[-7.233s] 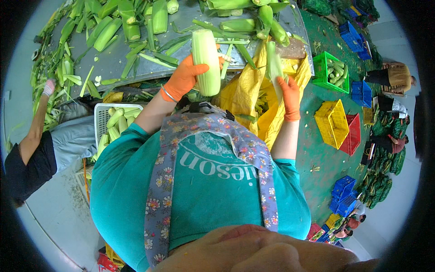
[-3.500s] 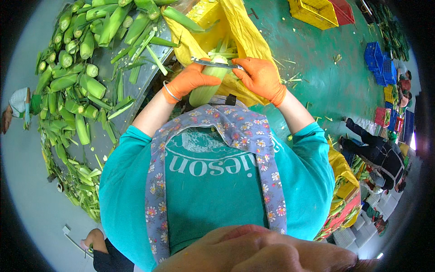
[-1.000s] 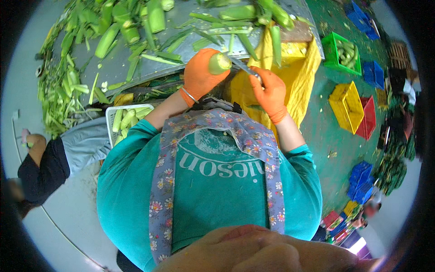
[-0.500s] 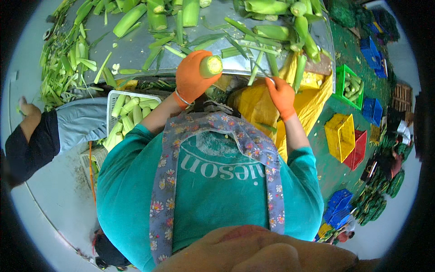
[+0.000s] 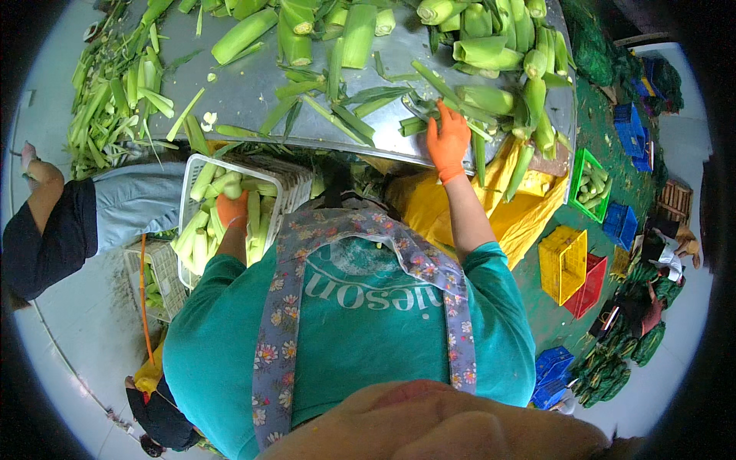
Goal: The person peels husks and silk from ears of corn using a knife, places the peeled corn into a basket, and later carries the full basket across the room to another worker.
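Observation:
My left hand [image 5: 232,208], in an orange glove, reaches down into a white crate [image 5: 186,230] of husked corn cobs [image 5: 201,244]. Its fingers are hidden among the cobs, so what they hold does not show. At the front edge of the metal table [image 5: 307,138], my right hand [image 5: 448,142], also gloved in orange, is closed on what looks like a small knife [image 5: 414,101], its grey blade slanting up to the left. Torn green husk strips [image 5: 360,126] lie left of it. Unhusked corn ears [image 5: 491,100] are heaped just beyond and to its right.
A large pile of husk [image 5: 115,96] covers the table's left end. Yellow sacking [image 5: 429,207] hangs under the front edge at right. A co-worker's arm [image 5: 42,207] is at far left. Green [image 5: 589,184], yellow [image 5: 562,257] and red [image 5: 589,287] crates stand on the right floor.
My left hand, which held a corn cob with its cut end showing, has gone down and left into the white crate. My right hand has moved forward and slightly left onto the table edge.

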`<action>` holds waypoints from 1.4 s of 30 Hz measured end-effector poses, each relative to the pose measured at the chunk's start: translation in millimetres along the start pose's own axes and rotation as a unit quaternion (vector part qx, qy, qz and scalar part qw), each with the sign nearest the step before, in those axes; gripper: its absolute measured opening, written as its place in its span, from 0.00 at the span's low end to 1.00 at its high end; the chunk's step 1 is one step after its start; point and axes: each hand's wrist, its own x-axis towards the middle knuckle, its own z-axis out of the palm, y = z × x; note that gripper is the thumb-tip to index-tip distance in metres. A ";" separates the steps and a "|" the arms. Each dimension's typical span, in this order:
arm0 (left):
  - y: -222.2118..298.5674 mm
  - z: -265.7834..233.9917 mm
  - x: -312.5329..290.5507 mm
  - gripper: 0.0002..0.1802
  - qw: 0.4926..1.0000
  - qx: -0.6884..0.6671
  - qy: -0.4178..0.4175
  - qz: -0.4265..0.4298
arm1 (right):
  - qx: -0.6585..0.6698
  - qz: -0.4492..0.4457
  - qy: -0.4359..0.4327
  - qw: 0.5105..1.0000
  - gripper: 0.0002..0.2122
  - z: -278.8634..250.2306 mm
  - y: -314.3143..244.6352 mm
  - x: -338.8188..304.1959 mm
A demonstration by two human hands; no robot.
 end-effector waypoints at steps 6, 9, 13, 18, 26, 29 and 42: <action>-2.2 11.5 -20.5 0.42 0.994 0.078 0.069 0.032 | 0.291 0.137 -0.087 0.943 0.24 77.1 -67.8 92.5; 84.4 -10.2 -19.5 0.40 0.962 -0.047 0.112 0.246 | 0.402 0.221 -0.092 0.884 0.27 121.0 -93.2 136.3; 101.4 -4.8 -25.8 0.38 0.954 0.107 -0.143 0.239 | 0.648 0.318 -0.199 0.663 0.32 129.2 -96.4 144.6; -66.8 74.0 -50.8 0.19 0.918 0.268 -0.135 0.261 | 0.587 0.287 -0.202 0.730 0.18 55.4 -90.5 97.1; -58.6 100.9 -91.0 0.25 0.911 0.363 -0.161 0.111 | 0.639 0.262 -0.203 0.694 0.20 16.3 -66.9 55.9; -6.1 61.8 -83.6 0.22 0.968 0.218 -0.062 0.105 | 0.592 0.222 -0.180 0.753 0.20 -13.3 -79.9 48.7; 296.4 -48.5 -119.9 0.35 0.629 -0.581 -0.435 0.278 | 0.331 -0.020 -0.151 0.931 0.32 -100.2 -121.5 -0.5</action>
